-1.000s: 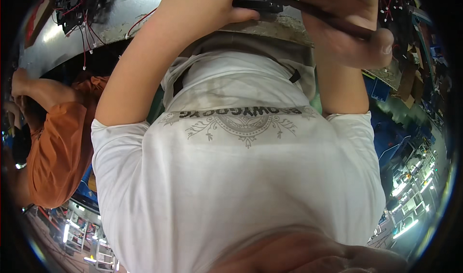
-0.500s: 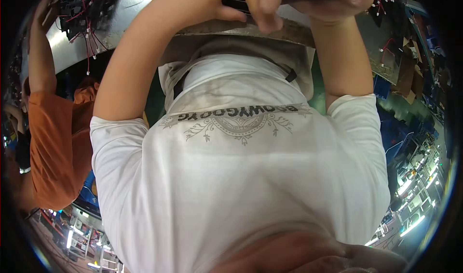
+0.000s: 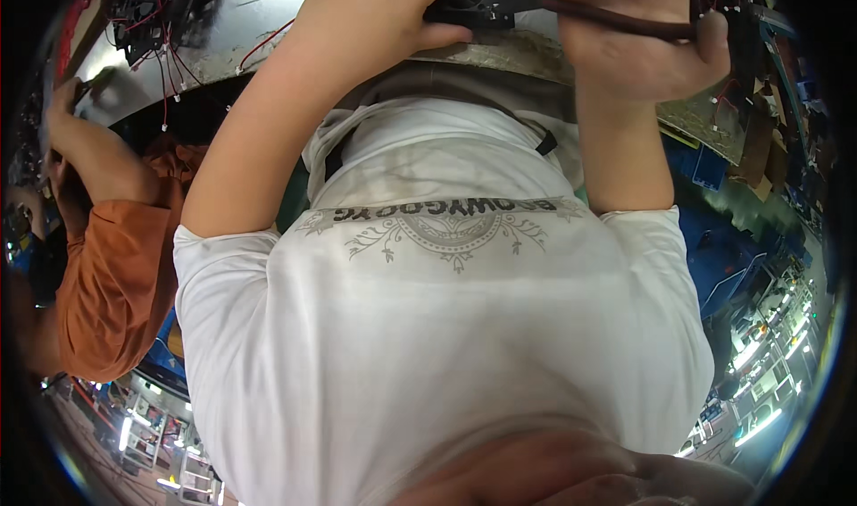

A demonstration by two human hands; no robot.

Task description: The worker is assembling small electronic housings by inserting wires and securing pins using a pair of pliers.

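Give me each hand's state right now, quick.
Left hand: holding a black plastic part, partly cut off by the frame.
Right hand: holding a dark-handled tool.

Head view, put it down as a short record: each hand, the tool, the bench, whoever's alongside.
Left hand: holds a black piece
Right hand: holds a dark-handled tool
Tool state: handles spread, tip by the black piece, contact unclear
Bench: metal, wired black parts at upper left
Alongside: co-worker's orange sleeve, left side
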